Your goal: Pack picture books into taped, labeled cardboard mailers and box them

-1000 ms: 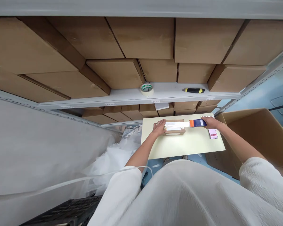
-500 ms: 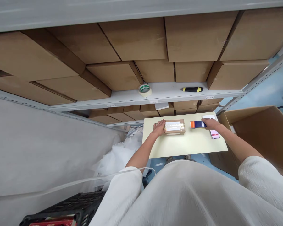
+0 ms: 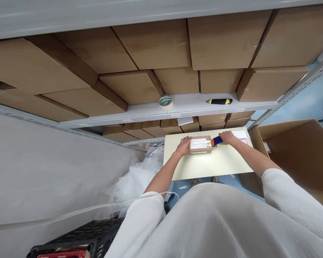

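A small cardboard box (image 3: 200, 144) with a white label under shiny clear tape lies on the pale yellow board (image 3: 215, 166). My left hand (image 3: 183, 146) grips its left end, fingers over the top edge. In my right hand (image 3: 227, 137) is a blue tape dispenser (image 3: 218, 140) with an orange front, the fingers closed round it. That orange front meets the right end of the box; whether it presses on the cardboard I cannot tell. Beside my right wrist are a white paper (image 3: 239, 134) and a pinkish flat item (image 3: 243, 141), partly covered by the wrist.
Beyond the board stands a grey shelf (image 3: 140, 115) with several cardboard boxes (image 3: 164, 43), a tape roll (image 3: 165, 103) and a yellow-black utility knife (image 3: 219, 101). A large open carton (image 3: 298, 150) is at right. White plastic wrapping (image 3: 140, 179) and a black crate (image 3: 97, 233) are at left.
My right hand has moved left with the tape dispenser, bringing its orange front to the right end of the box. My left hand and the box have stayed in place.
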`<state>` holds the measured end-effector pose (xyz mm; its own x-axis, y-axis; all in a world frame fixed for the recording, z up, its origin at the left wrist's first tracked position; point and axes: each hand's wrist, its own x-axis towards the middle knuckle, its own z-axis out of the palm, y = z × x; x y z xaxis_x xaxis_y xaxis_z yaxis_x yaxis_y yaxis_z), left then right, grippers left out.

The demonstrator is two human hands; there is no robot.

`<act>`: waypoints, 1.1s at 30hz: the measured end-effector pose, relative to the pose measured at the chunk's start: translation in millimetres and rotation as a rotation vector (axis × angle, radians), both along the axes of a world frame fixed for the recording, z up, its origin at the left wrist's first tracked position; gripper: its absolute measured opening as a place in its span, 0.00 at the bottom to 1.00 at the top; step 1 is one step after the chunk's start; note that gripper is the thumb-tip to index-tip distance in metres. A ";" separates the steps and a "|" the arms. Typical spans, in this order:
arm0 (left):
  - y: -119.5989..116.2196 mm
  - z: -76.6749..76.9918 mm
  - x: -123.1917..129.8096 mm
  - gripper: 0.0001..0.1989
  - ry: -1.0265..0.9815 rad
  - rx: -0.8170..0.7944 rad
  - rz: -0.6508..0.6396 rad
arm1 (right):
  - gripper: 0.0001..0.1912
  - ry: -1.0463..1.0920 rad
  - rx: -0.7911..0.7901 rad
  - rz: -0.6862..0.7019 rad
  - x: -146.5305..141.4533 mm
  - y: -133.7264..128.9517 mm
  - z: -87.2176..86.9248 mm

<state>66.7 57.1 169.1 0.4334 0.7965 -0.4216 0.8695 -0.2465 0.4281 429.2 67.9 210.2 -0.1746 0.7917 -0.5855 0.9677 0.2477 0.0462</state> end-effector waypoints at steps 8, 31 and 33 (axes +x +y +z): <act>-0.3 0.8 0.9 0.50 0.025 0.013 -0.010 | 0.21 -0.068 -0.109 -0.013 -28.1 11.5 -5.2; 0.1 3.6 -4.1 0.50 -0.001 0.029 -0.029 | 0.21 0.953 0.168 -0.635 29.2 -100.7 49.7; -0.4 3.6 -4.4 0.49 -0.007 0.033 -0.030 | 0.25 0.949 0.267 -0.476 9.7 -86.6 82.2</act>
